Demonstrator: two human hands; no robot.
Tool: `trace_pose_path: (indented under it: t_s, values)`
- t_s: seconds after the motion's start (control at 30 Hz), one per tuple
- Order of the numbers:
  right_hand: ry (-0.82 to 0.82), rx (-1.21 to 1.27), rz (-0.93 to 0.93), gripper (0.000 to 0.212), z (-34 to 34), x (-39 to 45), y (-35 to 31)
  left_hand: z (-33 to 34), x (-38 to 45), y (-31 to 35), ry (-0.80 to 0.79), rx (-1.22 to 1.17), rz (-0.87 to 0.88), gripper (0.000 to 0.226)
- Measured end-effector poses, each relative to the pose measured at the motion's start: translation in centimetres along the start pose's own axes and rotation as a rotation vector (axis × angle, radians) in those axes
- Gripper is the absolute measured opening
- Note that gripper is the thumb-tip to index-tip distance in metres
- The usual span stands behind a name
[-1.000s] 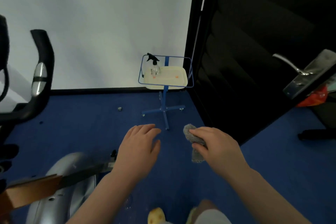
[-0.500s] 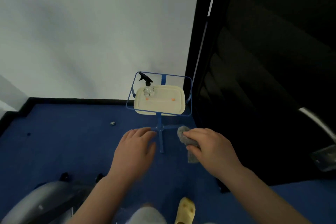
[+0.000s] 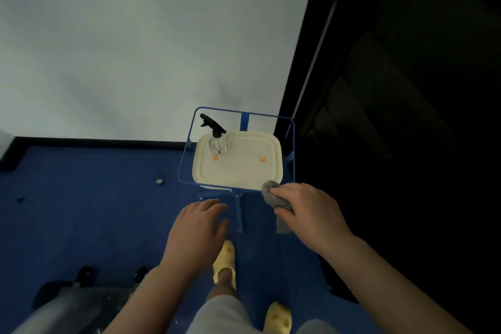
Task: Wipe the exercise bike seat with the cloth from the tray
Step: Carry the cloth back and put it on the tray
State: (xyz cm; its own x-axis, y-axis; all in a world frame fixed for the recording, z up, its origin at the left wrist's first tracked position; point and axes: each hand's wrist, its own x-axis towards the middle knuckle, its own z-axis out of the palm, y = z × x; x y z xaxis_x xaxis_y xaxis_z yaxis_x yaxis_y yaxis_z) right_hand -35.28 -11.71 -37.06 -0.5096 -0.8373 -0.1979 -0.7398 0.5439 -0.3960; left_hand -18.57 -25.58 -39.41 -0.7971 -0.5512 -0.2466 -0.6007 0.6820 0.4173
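My right hand (image 3: 311, 211) grips a bunched grey cloth (image 3: 272, 192), held just at the near right corner of the cream tray (image 3: 238, 171). One end of the cloth hangs below my fingers. The tray sits in a blue wire stand (image 3: 240, 214). My left hand (image 3: 196, 228) hovers palm down, fingers apart, holding nothing, in front of the stand. Only a blurred grey part of the exercise bike (image 3: 70, 306) shows at the bottom left; its seat is out of view.
A clear spray bottle with a black trigger (image 3: 217, 138) stands at the tray's far left. Two orange marks lie on the tray. A dark door panel (image 3: 393, 116) fills the right. Blue carpet, a white wall, my yellow slippers (image 3: 225, 260) below.
The view has swung away from the bike toward the tray stand, which is now much closer. My right hand carried the cloth up to the tray's near corner; my left hand stayed open.
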Motion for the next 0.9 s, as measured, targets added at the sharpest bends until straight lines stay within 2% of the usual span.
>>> trace_pose_path:
  t_s: [0.2, 0.4, 0.77, 0.9]
  values:
    - [-0.054, 0.063, 0.054, 0.025, 1.9, 7.9, 0.1, -2.1, 8.4, -3.4, -0.040, 0.017, 0.026, 0.037]
    - [-0.124, 0.017, 0.085, 0.021, 7.1, 16.0, 1.1, -1.5, 13.7, -7.3, -0.134, -0.007, -0.023, 0.037]
    - [-0.257, -0.216, 0.233, 0.022, 17.3, 26.8, 4.9, 0.3, 16.9, -12.4, -0.187, -0.056, -0.057, 0.035]
    - [-0.419, -0.238, 0.228, 0.037, 18.8, 26.8, 5.1, 0.5, 16.7, -13.0, -0.185, -0.069, -0.063, 0.036]
